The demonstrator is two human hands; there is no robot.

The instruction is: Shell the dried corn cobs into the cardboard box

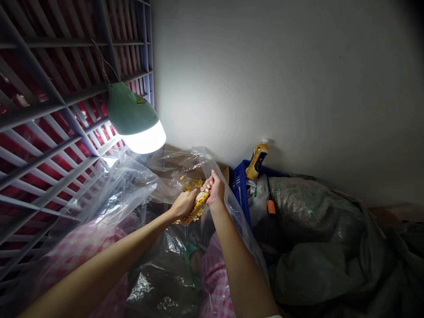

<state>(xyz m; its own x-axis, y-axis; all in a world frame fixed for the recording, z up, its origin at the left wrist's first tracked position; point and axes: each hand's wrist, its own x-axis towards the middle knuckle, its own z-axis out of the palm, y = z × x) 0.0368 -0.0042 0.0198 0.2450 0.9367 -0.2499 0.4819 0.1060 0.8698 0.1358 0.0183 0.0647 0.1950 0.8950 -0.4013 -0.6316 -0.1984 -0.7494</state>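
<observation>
One corn cob (200,202), likely light, stiff, best held by its ends; left hand (183,204) grips its side, right hand (216,191) its upper end.

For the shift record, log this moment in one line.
Left fingers: on corncob; right fingers: on corncob; corncob: partly bare; lamp: lit

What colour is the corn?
The corn is yellow with a pale patch, seen best in the head view.
</observation>
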